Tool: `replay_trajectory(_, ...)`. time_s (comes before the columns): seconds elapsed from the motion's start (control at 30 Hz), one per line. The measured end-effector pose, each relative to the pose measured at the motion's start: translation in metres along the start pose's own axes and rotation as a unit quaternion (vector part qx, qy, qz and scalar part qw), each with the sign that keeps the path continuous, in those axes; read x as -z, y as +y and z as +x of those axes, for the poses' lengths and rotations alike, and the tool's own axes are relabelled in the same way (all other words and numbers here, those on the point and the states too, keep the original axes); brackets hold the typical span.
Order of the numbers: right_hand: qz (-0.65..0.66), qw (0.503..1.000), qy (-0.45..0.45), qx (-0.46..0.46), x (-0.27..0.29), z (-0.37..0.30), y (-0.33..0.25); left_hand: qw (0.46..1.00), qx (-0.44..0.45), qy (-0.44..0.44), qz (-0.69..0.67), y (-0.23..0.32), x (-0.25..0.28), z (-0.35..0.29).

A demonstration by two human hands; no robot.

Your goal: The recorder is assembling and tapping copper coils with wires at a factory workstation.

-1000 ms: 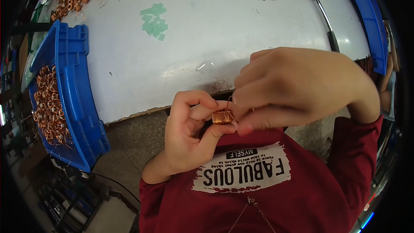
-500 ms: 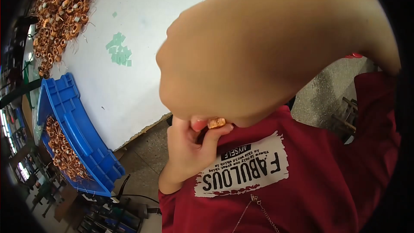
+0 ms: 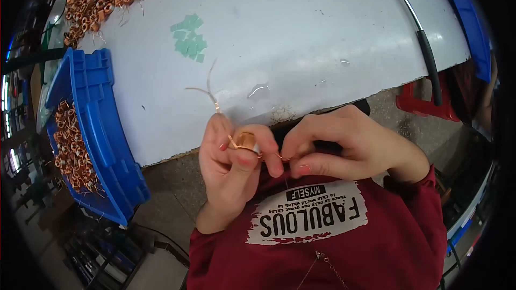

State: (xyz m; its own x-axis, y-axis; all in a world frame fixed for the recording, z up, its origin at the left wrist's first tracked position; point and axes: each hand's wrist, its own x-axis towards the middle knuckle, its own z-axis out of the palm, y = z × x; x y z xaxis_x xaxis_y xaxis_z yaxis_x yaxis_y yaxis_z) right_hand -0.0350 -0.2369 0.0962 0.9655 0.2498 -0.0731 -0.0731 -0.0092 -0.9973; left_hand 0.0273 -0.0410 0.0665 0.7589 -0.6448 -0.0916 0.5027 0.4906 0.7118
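Right grip (image 3: pixel 352 145) has swung rightward, pinching one wire (image 3: pixel 284 158), left grip (image 3: pixel 228 171) closed on one coil (image 3: pixel 247 140).

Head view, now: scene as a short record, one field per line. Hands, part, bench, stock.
Left hand: holds a copper-wound coil between thumb and fingers
Right hand: pinching a wire lead on the coil's right side
Other wire ends: forked, sticking up beyond the left fingers
Table: white top; green pieces in a cluster
Hammer: at right, handle jutting past the table's near edge
Stock: coil pile at far left; blue bin holding more coils
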Motion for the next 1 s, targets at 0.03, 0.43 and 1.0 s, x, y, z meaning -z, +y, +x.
replay_trajectory(0.03, 0.049, 0.998, -0.002, -0.035, -0.001, -0.001, 0.0, 1.0, 0.015, -0.007, -0.003, 0.0, -0.002, 0.0)
replay_trajectory(0.43, -0.265, 0.915, 0.078, 0.294, -0.013, 0.005, 0.05, 0.985, 0.031, -0.038, -0.167, -0.006, -0.002, 0.001)
replay_trajectory(1.0, 0.12, 0.988, 0.098, -0.018, -0.001, 0.007, -0.003, 0.975, 0.019, -0.016, 0.222, -0.006, -0.035, -0.003)
